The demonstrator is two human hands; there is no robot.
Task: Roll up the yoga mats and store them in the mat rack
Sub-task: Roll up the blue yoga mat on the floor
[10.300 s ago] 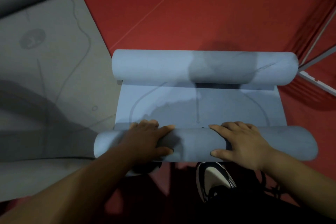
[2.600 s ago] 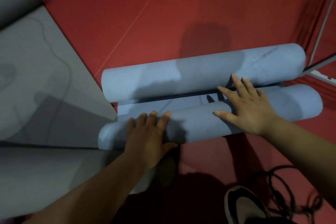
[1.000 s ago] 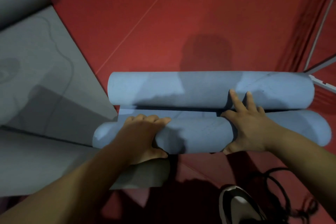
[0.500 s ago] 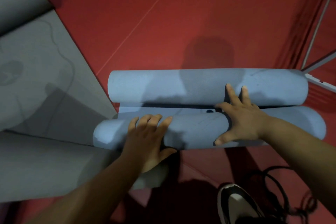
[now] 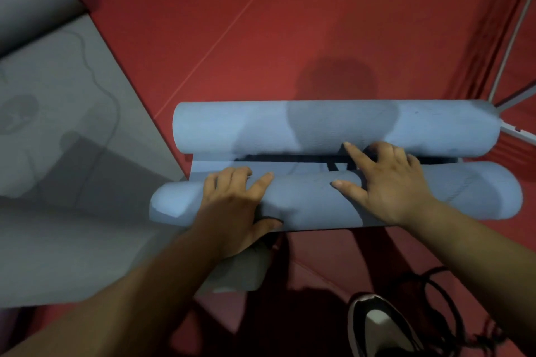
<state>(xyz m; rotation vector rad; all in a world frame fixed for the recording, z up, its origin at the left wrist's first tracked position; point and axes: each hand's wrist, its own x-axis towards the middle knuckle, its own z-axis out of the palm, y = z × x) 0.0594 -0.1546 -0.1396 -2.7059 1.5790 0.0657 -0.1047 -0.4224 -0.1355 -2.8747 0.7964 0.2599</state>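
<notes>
Blue yoga mat (image 5: 216,169) lies on the red floor (image 5: 261,23), wound from both ends. The near roll (image 5: 304,207) sits under both hands, with the far roll (image 5: 261,127) just beyond it.

Change: ten seconds back a wide flat stretch lay between the two rolls. Now only a narrow strip shows at the left, and a dark slit at the right. The near roll is thicker and almost against the far one.

Left hand (image 5: 232,206): palm down on the near roll, fingers (image 5: 262,182) laid over its crown, thumb against the near side. It presses and clasps nothing.

Right hand (image 5: 388,188): spread flat on the same roll, thumb along the top. The index tip touches the far roll; half a second ago it lay short of it. The other fingers bend into the gap.

Judgement: the rolling of this mat is nearly done. The two rolls must still meet or be merged before it can be lifted.

Grey mat (image 5: 58,153) lies beside it, mostly flat and not yet rolled. White frame (image 5: 513,29) at the right; cannot tell if it is the rack.
</notes>
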